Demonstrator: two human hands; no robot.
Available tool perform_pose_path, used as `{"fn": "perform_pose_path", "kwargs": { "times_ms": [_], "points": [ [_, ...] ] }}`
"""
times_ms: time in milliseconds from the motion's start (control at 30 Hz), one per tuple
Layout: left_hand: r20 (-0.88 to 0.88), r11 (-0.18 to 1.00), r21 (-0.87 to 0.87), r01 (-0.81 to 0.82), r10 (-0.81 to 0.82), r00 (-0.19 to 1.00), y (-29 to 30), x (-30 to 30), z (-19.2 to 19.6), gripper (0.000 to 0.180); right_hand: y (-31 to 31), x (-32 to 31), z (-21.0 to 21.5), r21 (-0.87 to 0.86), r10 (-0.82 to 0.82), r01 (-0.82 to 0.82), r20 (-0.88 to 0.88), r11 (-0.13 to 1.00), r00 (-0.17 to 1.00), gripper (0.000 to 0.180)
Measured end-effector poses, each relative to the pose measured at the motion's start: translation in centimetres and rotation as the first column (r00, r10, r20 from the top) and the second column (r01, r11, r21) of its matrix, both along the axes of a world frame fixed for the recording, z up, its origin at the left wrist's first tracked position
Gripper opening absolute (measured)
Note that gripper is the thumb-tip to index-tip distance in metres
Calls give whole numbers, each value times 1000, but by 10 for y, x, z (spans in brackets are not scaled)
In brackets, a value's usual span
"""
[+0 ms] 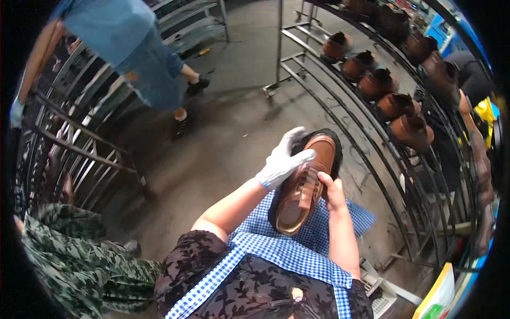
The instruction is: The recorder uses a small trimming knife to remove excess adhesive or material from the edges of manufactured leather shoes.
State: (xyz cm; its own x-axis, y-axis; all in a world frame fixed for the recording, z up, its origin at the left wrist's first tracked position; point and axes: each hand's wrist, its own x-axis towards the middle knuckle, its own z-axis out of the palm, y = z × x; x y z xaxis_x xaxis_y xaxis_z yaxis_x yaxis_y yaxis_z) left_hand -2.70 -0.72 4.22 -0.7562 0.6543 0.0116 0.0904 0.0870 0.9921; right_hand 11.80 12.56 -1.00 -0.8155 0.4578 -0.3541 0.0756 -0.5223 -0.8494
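A brown leather shoe (322,152) with a black rim round its edge is held up in front of my chest, toe pointing away. Its opening and pale insole face me, and a brown strip lies over the lacing. My left hand (281,161), in a white glove, grips the shoe's left side near the toe, thumb across the upper. On the other side my bare right hand (333,192) clasps it, thumb near the lacing; the remaining right fingers are mostly hidden behind the shoe. A blue checked apron (276,249) covers my front below the shoe.
On the right, a metal rack (340,109) carries several brown shoe uppers (376,84). Another metal rack (87,149) stands at left, near a person in blue clothing (135,48). Someone in camouflage clothing (90,260) is close at lower left.
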Motion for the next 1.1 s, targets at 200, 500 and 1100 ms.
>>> {"fn": "perform_pose_path", "kwargs": {
  "times_ms": [200,500,1100],
  "points": [
    [229,984,39,172,-176,957,-54,36,-43,92,35,-15,-19,-137,-346,340,-23,930,938,58],
    [562,976,192,-101,-25,827,-62,49,-67,83,10,-41,-1,142,-241,282,-251,949,937,59],
    [685,833,370,-411,55,727,132,-245,-20,43,114,-47,-120,260,-162,119,149,958,976,27]
  ]
}}
